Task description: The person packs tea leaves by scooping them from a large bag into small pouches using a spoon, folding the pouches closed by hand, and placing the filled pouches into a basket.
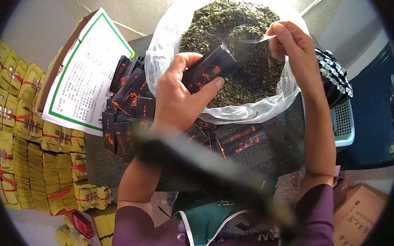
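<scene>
My left hand is closed round a black tea packet with orange lettering, its top edge tilted toward the upper right. In my right hand, thumb and fingers pinch the handle of a clear scoop heaped with tea leaves. The scoop is near the packet's upper end, over a big clear plastic bag of loose dried tea leaves. More black tea packets lie in a pile left of the bag, and some are below my left hand.
A green-bordered printed sheet leans at the left beside stacks of yellow packets tied with red bands. To the right, a light blue basket stands by a bundle of black-and-silver packets. A cardboard box is at lower right. A blurred dark bar crosses the foreground.
</scene>
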A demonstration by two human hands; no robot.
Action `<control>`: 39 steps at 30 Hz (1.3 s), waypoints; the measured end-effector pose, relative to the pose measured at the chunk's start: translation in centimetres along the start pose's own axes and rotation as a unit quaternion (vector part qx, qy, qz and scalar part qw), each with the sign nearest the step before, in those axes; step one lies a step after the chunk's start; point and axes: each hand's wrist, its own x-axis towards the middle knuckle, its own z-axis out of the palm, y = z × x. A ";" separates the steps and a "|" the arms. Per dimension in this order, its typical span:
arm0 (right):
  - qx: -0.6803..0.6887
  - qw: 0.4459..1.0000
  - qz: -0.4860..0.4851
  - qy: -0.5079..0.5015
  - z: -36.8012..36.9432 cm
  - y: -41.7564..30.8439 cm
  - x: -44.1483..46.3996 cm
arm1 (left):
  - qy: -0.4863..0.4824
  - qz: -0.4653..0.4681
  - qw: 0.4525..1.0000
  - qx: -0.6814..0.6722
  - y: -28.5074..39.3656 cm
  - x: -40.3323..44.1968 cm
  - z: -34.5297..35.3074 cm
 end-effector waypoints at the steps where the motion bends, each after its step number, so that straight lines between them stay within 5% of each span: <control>1: 0.005 1.000 -0.005 -0.003 -0.4 -0.7 -0.1 | 0.012 0.000 1.000 -0.014 -0.2 0.3 0.2; 9: -0.041 0.990 0.004 -0.135 -1.9 -3.5 -0.3 | -0.026 0.038 0.998 0.030 -0.1 1.4 1.4; 14: -0.156 0.962 -0.075 -0.212 0.2 -4.5 -0.3 | -0.043 0.041 0.998 0.035 0.2 1.2 2.5; 18: -0.266 0.935 -0.167 -0.166 0.8 -6.9 -1.5 | -0.044 0.021 0.997 -0.057 0.4 1.4 2.6; 20: -0.277 0.910 -0.290 -0.108 0.6 -7.0 -1.6 | -0.034 0.023 0.996 -0.078 0.1 1.5 2.7; 25: -0.320 0.889 -0.326 -0.027 -1.0 -7.3 -1.5 | -0.025 0.021 0.991 -0.128 -0.3 1.7 2.7; 27: -0.313 0.934 -0.167 0.025 -1.2 -6.9 -1.5 | -0.020 0.017 0.985 -0.170 0.0 1.8 2.7; 28: -0.314 0.935 -0.166 0.024 -1.2 -6.3 -1.2 | -0.005 0.013 0.981 -0.192 0.0 2.0 2.6; 30: -0.425 0.903 0.022 -0.056 -0.9 -4.2 0.0 | 0.037 0.018 0.976 -0.213 0.6 2.0 2.2; 31: -0.472 0.879 -0.013 -0.070 -0.6 -2.2 0.1 | 0.037 0.020 0.976 -0.214 1.0 2.1 1.9; 36: -0.345 0.936 -0.008 -0.071 2.1 3.3 1.3 | 0.054 0.018 0.979 -0.195 0.9 1.5 0.5; 39: -0.172 0.978 0.086 -0.081 3.6 3.5 2.2 | 0.040 -0.002 0.979 -0.201 0.4 0.8 0.2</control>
